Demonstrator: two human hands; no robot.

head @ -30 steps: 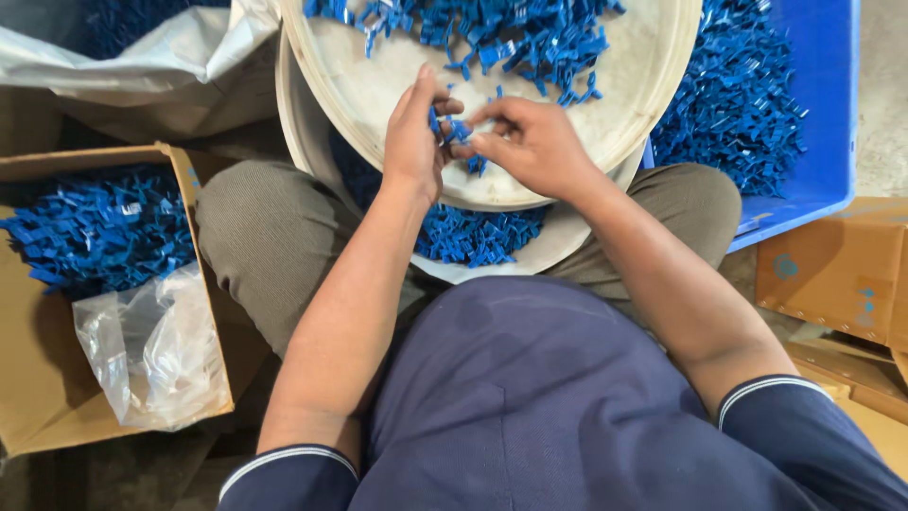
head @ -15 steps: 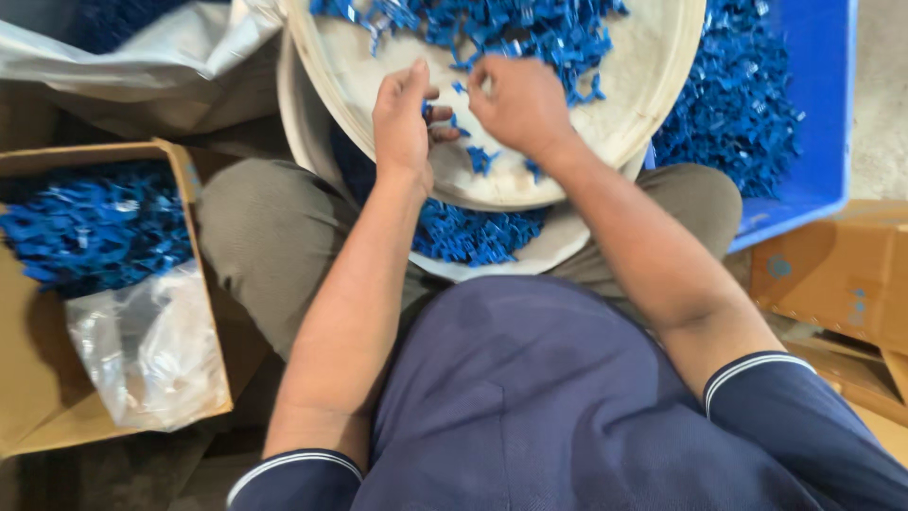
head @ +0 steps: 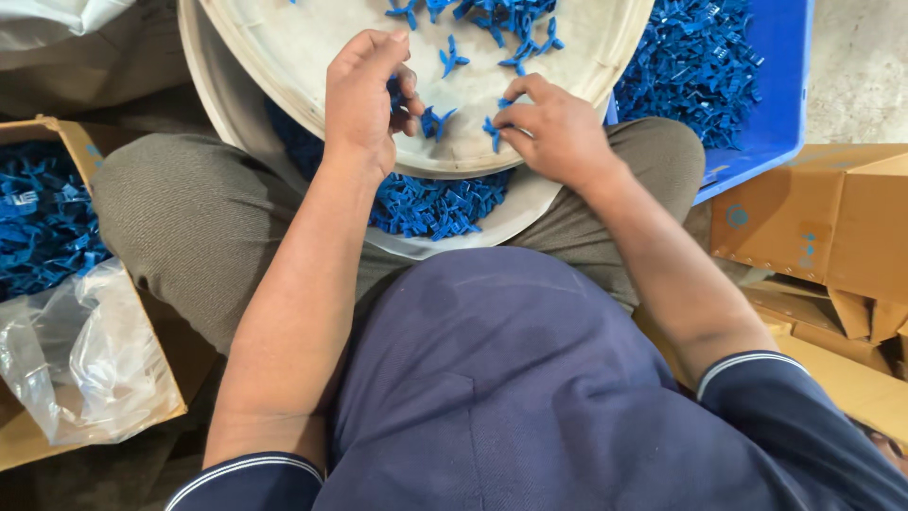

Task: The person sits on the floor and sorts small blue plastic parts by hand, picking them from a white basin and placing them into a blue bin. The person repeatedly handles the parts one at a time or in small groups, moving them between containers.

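Two hands are working over a round tray holding blue clips; a blue bin is holding more. Left hand is curling around clips; right hand is pinching one clip, axis unclear.

The person wears a dark navy short-sleeved shirt of smooth, slightly creased cloth, with a seam running down the chest. Each sleeve ends above the elbow in a cuff trimmed with thin white stripes: the left cuff shows two pale lines around its edge, and the right cuff has the same trim. Below the sleeves both forearms are bare, with no watch or band at the wrists. The left hand and the right hand are ungloved and carry no rings. The trousers are plain olive-grey cloth, lightly wrinkled over both knees.
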